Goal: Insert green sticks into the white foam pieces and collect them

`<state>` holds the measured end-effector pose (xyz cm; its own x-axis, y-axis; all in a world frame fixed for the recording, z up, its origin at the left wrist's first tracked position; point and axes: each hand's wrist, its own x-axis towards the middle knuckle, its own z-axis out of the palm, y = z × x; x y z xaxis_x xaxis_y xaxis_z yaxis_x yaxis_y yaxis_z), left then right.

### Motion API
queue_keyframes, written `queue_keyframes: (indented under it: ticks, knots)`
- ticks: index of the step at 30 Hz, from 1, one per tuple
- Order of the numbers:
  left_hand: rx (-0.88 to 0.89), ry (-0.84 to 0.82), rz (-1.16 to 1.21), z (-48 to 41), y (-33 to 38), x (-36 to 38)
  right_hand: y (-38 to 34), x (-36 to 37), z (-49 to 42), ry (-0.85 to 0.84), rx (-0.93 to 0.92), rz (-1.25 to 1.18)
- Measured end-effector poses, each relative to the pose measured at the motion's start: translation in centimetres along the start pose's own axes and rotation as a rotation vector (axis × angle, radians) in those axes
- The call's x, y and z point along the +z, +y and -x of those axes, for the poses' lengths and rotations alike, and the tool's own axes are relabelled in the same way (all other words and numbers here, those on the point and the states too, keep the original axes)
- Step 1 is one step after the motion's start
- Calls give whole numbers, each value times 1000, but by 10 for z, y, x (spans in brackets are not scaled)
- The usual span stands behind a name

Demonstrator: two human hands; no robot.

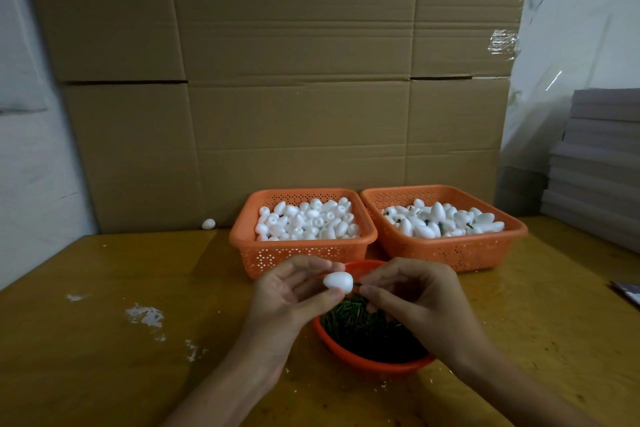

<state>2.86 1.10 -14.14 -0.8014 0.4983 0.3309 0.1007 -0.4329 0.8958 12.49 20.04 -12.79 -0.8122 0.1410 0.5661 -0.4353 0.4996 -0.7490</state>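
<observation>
My left hand (287, 295) holds a white egg-shaped foam piece (338, 280) between thumb and fingers, above a round orange bowl (367, 362) full of green sticks (363, 326). My right hand (412, 291) pinches a short green stick (356, 284) whose tip meets the foam piece's right end. Behind stand two orange baskets: the left basket (301, 253) holds plain foam pieces, the right basket (446, 251) holds foam pieces with green sticks in them.
The wooden table (104, 340) carries white foam crumbs at the left. One loose foam piece (208, 224) lies by the cardboard wall (294, 80) at the back. A stack of grey boards (599, 163) stands at the right, a dark flat item (628, 291) near the right edge.
</observation>
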Motion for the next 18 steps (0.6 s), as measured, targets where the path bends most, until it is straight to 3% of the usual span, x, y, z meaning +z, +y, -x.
queue_keyframes:
  ticks: [14,18]
  knots:
    - [75,-99,-153,2,-5,6,8,-6,-5,-49,-55,84]
    - [80,-148,-320,5,-8,9,16,-30,-17,117,3,77]
